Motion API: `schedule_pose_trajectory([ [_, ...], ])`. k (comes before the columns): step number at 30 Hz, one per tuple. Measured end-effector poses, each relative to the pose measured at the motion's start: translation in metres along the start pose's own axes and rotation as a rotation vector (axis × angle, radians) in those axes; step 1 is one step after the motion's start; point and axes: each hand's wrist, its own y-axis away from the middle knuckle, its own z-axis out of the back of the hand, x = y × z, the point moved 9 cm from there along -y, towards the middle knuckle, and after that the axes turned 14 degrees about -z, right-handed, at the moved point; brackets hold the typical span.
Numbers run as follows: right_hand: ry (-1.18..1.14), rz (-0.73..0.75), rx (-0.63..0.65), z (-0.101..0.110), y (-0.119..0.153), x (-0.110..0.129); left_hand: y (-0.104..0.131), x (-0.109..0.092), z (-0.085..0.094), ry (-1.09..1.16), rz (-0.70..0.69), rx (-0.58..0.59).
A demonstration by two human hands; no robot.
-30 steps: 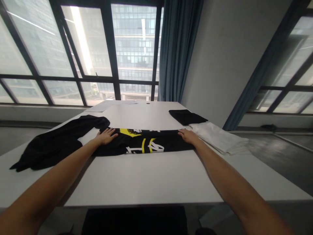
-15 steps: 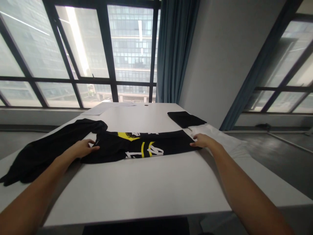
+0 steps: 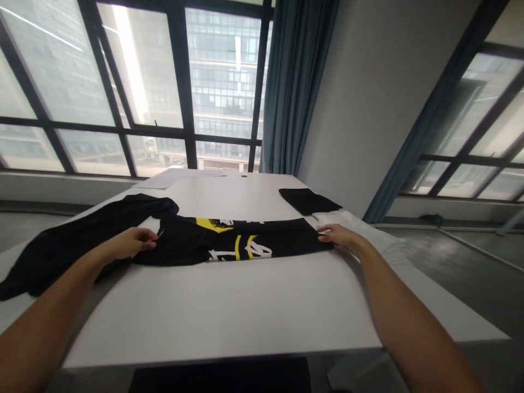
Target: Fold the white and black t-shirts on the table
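A black T-shirt (image 3: 295, 239) with yellow and white print lies folded into a long strip across the table. My left hand (image 3: 133, 241) pinches its left end, close to the collar and a small label. At the opposite end, my right hand (image 3: 338, 236) has thumb and fingers closed on the edge of the cloth. Beyond my left forearm a loose black garment (image 3: 85, 229) is spread, partly covered by that arm.
A folded black cloth (image 3: 309, 201) rests at the back right, beside a white, thin-looking cloth or bag (image 3: 360, 226). Paper sheets (image 3: 164, 178) lie at the far left of the white table (image 3: 229, 311). Windows and a blue curtain (image 3: 301, 87) stand behind.
The camera view has tilted slightly. Both hands stay at the ends of the T-shirt; the left hand's fingers have drawn in a little, and the shirt keeps its shape.
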Motion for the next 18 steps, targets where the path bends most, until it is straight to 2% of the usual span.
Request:
schedule_pose_trajectory([
  [3, -0.024, 0.023, 0.026, 0.006, 0.005, -0.001, 0.005, -0.004, 0.005, 0.197, -0.019, -0.012],
  [6, -0.011, 0.014, 0.103, 0.010, 0.013, -0.006, 0.013, -0.001, 0.009, 0.280, 0.015, 0.013],
  [9, 0.050, -0.027, 0.126, 0.013, 0.015, -0.013, 0.021, 0.003, 0.003, 0.279, 0.066, 0.130],
  [12, 0.145, -0.058, 0.099, 0.012, 0.011, -0.016, 0.024, 0.005, -0.005, 0.239, 0.058, 0.245],
  [18, 0.104, -0.008, 0.075, 0.003, 0.004, -0.009, 0.025, 0.002, -0.016, 0.166, 0.016, 0.309],
])
